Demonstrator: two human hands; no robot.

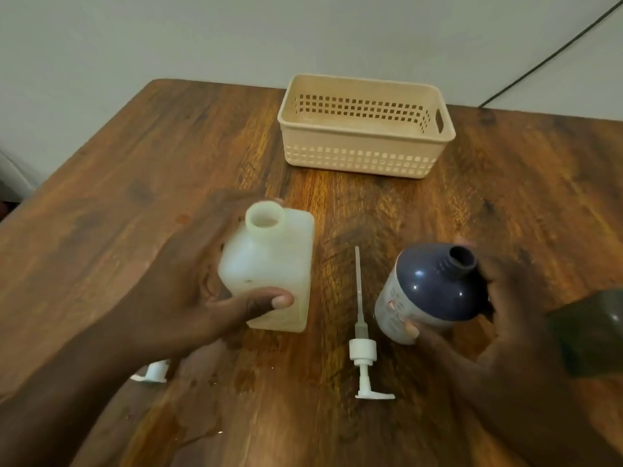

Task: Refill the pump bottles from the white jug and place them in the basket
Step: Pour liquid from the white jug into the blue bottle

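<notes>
My left hand [202, 291] grips the white jug [269, 264] around its body; the jug's wide mouth is uncapped and faces up. My right hand [499, 318] holds a dark blue pump bottle [428, 291], tilted, its neck open with no pump on it. Between them on the wooden table lies the white pump head [362, 352] with its long dip tube pointing away from me. The beige perforated basket [364, 153] stands empty at the back of the table.
A small white cap-like piece [153, 372] lies on the table under my left forearm. A dark green object [590, 335] sits blurred at the right edge. A black cable [553, 55] runs along the wall behind. Wet marks spot the table's near side.
</notes>
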